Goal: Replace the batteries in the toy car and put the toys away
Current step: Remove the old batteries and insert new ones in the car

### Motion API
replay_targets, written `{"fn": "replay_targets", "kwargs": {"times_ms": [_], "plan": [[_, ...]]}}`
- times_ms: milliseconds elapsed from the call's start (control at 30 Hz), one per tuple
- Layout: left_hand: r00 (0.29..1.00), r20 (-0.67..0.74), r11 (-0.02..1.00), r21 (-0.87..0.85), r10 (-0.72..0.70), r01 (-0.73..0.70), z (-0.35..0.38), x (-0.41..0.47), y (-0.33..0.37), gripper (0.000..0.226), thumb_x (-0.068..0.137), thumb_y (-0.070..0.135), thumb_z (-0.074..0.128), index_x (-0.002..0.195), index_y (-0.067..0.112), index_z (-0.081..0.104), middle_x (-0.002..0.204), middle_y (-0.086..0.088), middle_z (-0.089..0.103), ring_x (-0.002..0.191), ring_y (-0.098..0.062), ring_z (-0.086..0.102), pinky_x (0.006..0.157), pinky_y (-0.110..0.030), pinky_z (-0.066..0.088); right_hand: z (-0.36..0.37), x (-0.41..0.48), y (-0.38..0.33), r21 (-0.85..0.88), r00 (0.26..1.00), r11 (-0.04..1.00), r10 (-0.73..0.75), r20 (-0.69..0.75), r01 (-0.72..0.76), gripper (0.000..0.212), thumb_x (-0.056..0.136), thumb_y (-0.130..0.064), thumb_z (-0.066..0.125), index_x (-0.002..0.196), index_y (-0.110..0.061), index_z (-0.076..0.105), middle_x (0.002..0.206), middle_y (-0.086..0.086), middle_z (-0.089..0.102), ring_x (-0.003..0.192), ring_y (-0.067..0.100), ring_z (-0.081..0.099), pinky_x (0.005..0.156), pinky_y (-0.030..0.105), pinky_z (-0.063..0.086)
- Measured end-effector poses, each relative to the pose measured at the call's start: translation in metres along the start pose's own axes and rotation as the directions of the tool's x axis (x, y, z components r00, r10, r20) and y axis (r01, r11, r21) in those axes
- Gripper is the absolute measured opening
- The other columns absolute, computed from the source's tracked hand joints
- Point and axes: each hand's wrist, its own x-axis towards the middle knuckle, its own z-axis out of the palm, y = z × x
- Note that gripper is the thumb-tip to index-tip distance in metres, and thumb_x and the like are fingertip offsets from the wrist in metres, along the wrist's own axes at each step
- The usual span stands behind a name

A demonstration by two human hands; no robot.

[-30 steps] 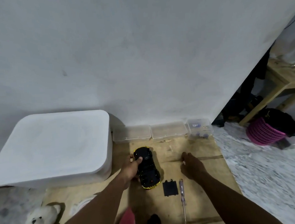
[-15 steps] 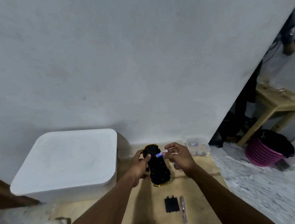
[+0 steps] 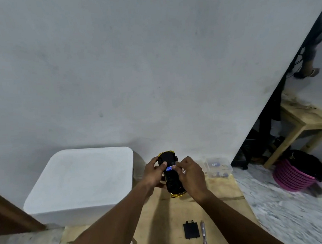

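left hand (image 3: pixel 153 174) grips upturned black toy car (image 3: pixel 171 180), right hand (image 3: pixel 191 174) pinches blue battery (image 3: pixel 168 169) at its underside; battery cover (image 3: pixel 191 230), screwdriver (image 3: pixel 203 233) on board

Open wooden board (image 3: pixel 161 223) is left between the white lidded bin (image 3: pixel 81 180) and the battery cover (image 3: pixel 191 230) laid beside a screwdriver (image 3: pixel 204 234).
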Motion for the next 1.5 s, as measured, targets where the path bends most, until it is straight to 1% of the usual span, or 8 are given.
{"fn": "replay_targets", "kwargs": {"times_ms": [100,200,300,400,600,1000,1267,1500], "plan": [[1.000,-0.006,1.000,-0.021,-0.016,0.016,-0.003,-0.003,0.002,0.031,0.098,0.025,0.062,0.129,0.025,0.057,0.105,-0.017,0.070,0.070,-0.036,0.071,0.058,-0.046,0.061,-0.004,0.003,0.001,-0.169,0.994,0.984,-0.048,0.098,0.065,0.026,0.094,-0.040,0.060,0.116,-0.028,0.070,0.095,-0.007,0.061,0.091,0.016,0.062,0.072,0.028,0.046],[0.998,0.020,0.998,-0.036,-0.052,0.053,-0.003,-0.008,0.002,0.029,0.098,0.026,0.062,0.127,0.025,0.056,0.106,-0.016,0.070,0.073,-0.035,0.073,0.060,-0.044,0.061,-0.012,0.012,0.000,0.152,0.986,0.976,0.146,0.082,-0.157,0.027,0.077,-0.042,0.080,0.096,-0.023,0.076,0.084,-0.004,0.071,0.077,0.013,0.066,0.061,0.021,0.048],[0.993,0.065,0.994,0.034,-0.102,0.100,0.000,-0.011,0.001,0.032,0.100,0.027,0.059,0.131,0.028,0.052,0.110,-0.013,0.068,0.078,-0.034,0.073,0.064,-0.044,0.063,-0.028,0.022,0.001,0.438,0.857,0.737,0.427,0.288,-0.514,0.033,0.074,-0.041,0.083,0.076,-0.010,0.070,0.063,-0.001,0.059,0.053,0.013,0.051,0.041,0.019,0.032],[0.989,0.063,0.990,0.043,-0.134,0.131,0.003,-0.011,-0.001,0.034,0.101,0.026,0.057,0.134,0.027,0.051,0.109,-0.013,0.066,0.073,-0.031,0.072,0.059,-0.041,0.062,-0.036,0.026,0.007,0.496,0.735,0.542,0.496,0.463,-0.678,0.019,0.082,-0.017,0.065,0.092,-0.001,0.068,0.064,0.006,0.054,0.048,0.014,0.043,0.038,0.020,0.024],[0.981,0.075,0.983,0.062,-0.177,0.173,0.006,-0.011,-0.008,0.032,0.101,0.027,0.055,0.133,0.025,0.052,0.111,-0.014,0.066,0.074,-0.031,0.073,0.058,-0.041,0.061,-0.039,0.017,0.005,0.548,0.751,0.514,0.436,0.495,-0.660,0.023,0.087,0.009,0.055,0.105,0.001,0.068,0.095,0.017,0.073,0.081,0.028,0.075,0.033,0.019,0.027],[0.960,0.151,0.972,0.036,-0.235,0.232,-0.001,-0.013,-0.014,0.027,0.101,0.029,0.056,0.125,0.018,0.058,0.118,-0.020,0.065,0.076,-0.035,0.066,0.066,-0.050,0.062,-0.016,-0.004,0.008,0.303,0.975,0.952,-0.025,0.222,-0.044,0.022,0.072,-0.020,0.086,0.093,-0.019,0.077,0.086,-0.004,0.076,0.083,0.004,0.070,0.074,0.019,0.054],[0.948,0.207,0.970,0.043,-0.243,0.240,-0.009,-0.017,-0.010,0.027,0.102,0.027,0.053,0.126,0.015,0.057,0.117,-0.020,0.065,0.077,-0.034,0.065,0.062,-0.045,0.061,-0.014,-0.012,0.007,0.239,0.947,0.948,-0.260,0.189,0.212,0.022,0.074,-0.021,0.084,0.093,-0.024,0.073,0.083,-0.015,0.062,0.083,0.002,0.060,0.072,0.011,0.044],[0.951,0.190,0.969,0.060,-0.246,0.239,-0.012,-0.016,-0.011,0.025,0.100,0.026,0.057,0.123,0.016,0.058,0.108,-0.019,0.065,0.070,-0.033,0.066,0.062,-0.045,0.061,-0.015,-0.012,0.016,0.044,0.840,0.894,-0.436,0.323,0.447,0.023,0.086,-0.030,0.072,0.107,-0.021,0.076,0.097,-0.005,0.069,0.093,0.013,0.063,0.080,0.033,0.052]]}}
